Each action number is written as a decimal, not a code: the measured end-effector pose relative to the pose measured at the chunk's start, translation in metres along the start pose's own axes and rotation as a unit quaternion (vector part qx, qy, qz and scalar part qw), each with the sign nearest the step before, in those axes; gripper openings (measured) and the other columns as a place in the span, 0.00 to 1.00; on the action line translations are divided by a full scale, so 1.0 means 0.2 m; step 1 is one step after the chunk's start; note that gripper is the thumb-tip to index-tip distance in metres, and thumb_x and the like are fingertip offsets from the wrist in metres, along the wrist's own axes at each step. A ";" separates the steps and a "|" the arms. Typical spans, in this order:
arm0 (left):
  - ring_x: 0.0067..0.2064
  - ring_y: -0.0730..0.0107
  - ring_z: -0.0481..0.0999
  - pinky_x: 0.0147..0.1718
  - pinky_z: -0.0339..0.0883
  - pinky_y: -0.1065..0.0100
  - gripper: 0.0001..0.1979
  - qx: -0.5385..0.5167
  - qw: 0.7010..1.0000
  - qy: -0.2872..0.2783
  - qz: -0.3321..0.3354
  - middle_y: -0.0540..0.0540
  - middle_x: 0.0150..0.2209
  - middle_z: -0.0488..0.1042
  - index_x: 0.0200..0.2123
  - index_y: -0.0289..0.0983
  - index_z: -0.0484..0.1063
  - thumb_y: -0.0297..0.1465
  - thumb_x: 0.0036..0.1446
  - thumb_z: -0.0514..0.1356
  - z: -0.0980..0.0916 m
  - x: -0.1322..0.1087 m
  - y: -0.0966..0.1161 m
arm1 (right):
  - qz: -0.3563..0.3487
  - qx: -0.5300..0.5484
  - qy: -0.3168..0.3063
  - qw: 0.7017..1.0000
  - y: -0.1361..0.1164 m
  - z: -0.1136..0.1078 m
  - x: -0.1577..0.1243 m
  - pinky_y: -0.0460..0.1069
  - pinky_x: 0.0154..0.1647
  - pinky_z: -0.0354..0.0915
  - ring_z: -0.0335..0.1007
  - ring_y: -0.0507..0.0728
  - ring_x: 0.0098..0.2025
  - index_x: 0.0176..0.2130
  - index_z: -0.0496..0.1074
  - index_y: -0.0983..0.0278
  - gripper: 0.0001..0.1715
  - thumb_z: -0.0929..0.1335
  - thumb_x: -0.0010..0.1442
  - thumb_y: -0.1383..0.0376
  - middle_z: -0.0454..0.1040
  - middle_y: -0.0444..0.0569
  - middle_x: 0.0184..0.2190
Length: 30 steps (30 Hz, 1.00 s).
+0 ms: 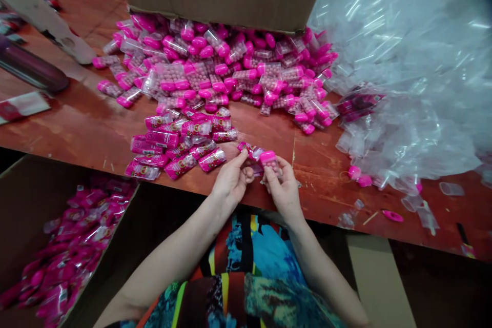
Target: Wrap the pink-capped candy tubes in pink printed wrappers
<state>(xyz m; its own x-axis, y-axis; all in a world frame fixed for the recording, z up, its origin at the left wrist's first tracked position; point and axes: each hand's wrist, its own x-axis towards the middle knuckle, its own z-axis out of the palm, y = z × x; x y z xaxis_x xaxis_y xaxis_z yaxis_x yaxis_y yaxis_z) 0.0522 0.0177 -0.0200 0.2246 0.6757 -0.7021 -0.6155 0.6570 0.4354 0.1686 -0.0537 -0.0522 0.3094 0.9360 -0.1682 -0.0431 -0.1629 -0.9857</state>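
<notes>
Red bench (pixel 321 166), centre of frame: left hand (pixel 231 180) pinched printed wrapper (pixel 251 150); right hand (pixel 284 192) closed round pink-capped bottle (pixel 268 157). Step seemingly wanted light pinch, bottle square to wrapper.

The left hand (pixel 230 178) holds a printed pink wrapper (pixel 249 151) just beside the pink-capped bottle (pixel 270 160) in the right hand (pixel 283 184), at the front edge of the red bench (pixel 323 164), with capped bottles (pixel 200 76) heaped behind, before a carton (pixel 223 0).

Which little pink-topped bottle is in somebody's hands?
The bottle in the right hand, near the front edge of the table; no hand touches those in the heap by the cardboard box.
</notes>
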 end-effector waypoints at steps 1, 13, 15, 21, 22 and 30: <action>0.15 0.82 0.63 0.13 0.52 0.77 0.13 0.008 1.000 -0.008 0.001 0.54 0.21 0.69 0.28 0.34 0.68 0.33 0.58 0.68 0.00 0.00 -0.01 | 0.005 0.007 0.010 1.000 0.00 0.02 -0.01 0.52 0.40 0.74 0.74 0.57 0.42 0.58 0.66 0.57 0.26 0.70 0.64 0.53 0.75 0.50 0.45; 0.15 0.84 0.52 0.17 0.42 0.73 0.19 0.160 0.971 -0.175 -0.023 0.53 0.15 0.63 0.26 0.33 0.73 0.44 0.55 0.68 -0.05 -0.04 -0.03 | 0.069 0.069 -0.094 0.991 -0.08 -0.04 -0.03 0.45 0.28 0.69 0.68 0.50 0.27 0.65 0.61 0.53 0.34 0.72 0.64 0.54 0.74 0.43 0.34; 0.15 0.84 0.52 0.18 0.42 0.72 0.21 0.184 0.963 -0.193 -0.028 0.53 0.13 0.61 0.23 0.33 0.72 0.45 0.55 0.68 -0.05 -0.05 -0.02 | 0.128 0.133 -0.157 0.970 -0.10 -0.06 -0.03 0.42 0.16 0.54 0.51 0.47 0.17 0.69 0.54 0.52 0.39 0.70 0.66 0.52 0.64 0.35 0.22; 0.15 0.82 0.52 0.18 0.41 0.72 0.23 0.219 0.959 -0.178 -0.017 0.55 0.12 0.59 0.23 0.36 0.69 0.48 0.51 0.70 -0.05 -0.08 -0.04 | 0.049 0.039 -0.108 0.992 -0.05 -0.06 -0.03 0.47 0.32 0.71 0.72 0.53 0.33 0.70 0.55 0.51 0.41 0.71 0.64 0.52 0.75 0.47 0.41; 0.14 0.82 0.51 0.17 0.39 0.72 0.22 0.217 0.961 -0.171 -0.017 0.56 0.12 0.59 0.24 0.36 0.69 0.48 0.51 0.70 -0.05 -0.08 -0.05 | 0.017 0.005 -0.087 0.996 -0.04 -0.05 -0.03 0.50 0.42 0.73 0.74 0.55 0.43 0.69 0.57 0.51 0.40 0.72 0.63 0.53 0.74 0.50 0.50; 0.14 0.83 0.51 0.17 0.43 0.73 0.22 0.173 0.971 -0.162 -0.022 0.54 0.13 0.62 0.25 0.34 0.71 0.47 0.53 0.68 -0.07 -0.07 -0.06 | 0.144 0.165 -0.146 0.965 -0.06 -0.01 -0.04 0.41 0.13 0.50 0.47 0.47 0.15 0.68 0.57 0.54 0.36 0.67 0.67 0.48 0.62 0.34 0.22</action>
<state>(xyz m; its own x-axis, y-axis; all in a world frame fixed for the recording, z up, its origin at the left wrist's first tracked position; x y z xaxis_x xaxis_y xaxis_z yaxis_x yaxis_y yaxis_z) 0.0469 -0.0042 -0.0239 0.5060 0.6770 -0.5345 -0.3213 0.7230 0.6116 0.1684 -0.0592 -0.0382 -0.0399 0.9230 -0.3826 -0.4029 -0.3653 -0.8392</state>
